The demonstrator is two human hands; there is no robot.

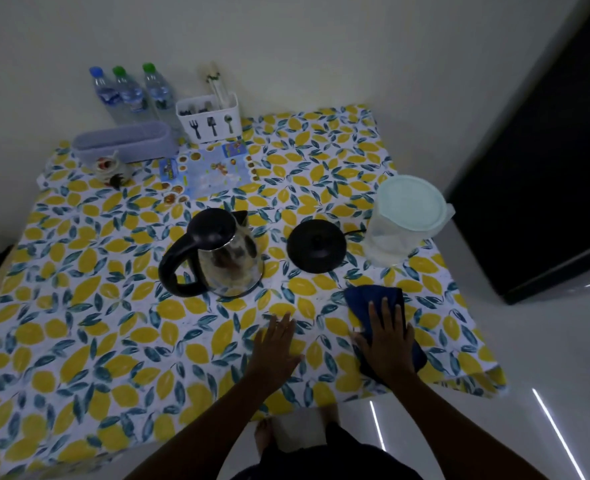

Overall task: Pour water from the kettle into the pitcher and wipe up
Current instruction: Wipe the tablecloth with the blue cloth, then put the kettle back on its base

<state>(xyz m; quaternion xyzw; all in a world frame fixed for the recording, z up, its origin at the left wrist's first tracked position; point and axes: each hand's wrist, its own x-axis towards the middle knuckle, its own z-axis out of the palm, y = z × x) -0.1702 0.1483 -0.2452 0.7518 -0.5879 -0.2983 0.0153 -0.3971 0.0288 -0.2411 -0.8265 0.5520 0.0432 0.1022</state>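
Head view. Right hand (387, 336) lay flat, grip spread wide, pressing a blue cloth (373, 297) onto the table (89, 358) at lower right of frame. Left hand (275, 344) rested open and flat just beside it, holding nothing. Kettle (217, 252) stood at centre, off its base (316, 245), handle toward lower left. Lidded pitcher (402, 220) sat at right, close to the table's right edge.

Risks, as judged: a wide sweep toward upper right could knock the pitcher over the edge or snag the base cord. Dragging the cloth might bunch the tablecloth. Open room lay across the lower left of the table.
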